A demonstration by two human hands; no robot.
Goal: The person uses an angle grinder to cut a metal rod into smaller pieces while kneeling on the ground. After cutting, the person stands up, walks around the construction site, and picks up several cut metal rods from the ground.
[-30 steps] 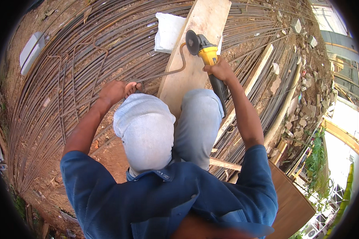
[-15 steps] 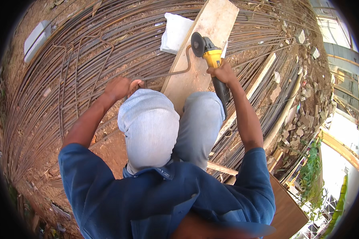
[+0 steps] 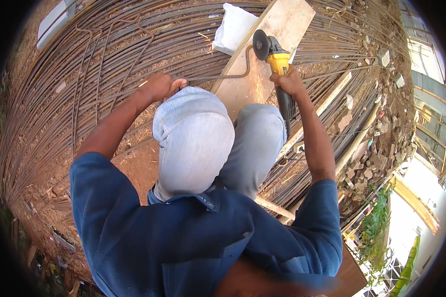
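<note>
My right hand (image 3: 289, 80) grips a yellow and black angle grinder (image 3: 279, 63) by its body. The grinder's dark disc (image 3: 261, 45) touches, or is very close to, the hooked end of a bent steel bar (image 3: 223, 76). Orange sparks (image 3: 258, 81) spray from there down over a pale wooden plank (image 3: 284, 24). Closed around the bar, beside my left knee, is my left hand (image 3: 162, 86). The bar's part inside that hand is hidden.
Many long rusty rods (image 3: 183, 44) lie in bundles on the reddish ground. White blocks (image 3: 234, 28) stand by the plank and at the far left. Timber strips (image 3: 327, 99) and rubble (image 3: 369, 166) lie to the right, with a cable near my right knee.
Sparks now fly from the grinder's disc, with none seen before. The bar's hooked end and the disc have come together. The whole view has shifted slightly.
</note>
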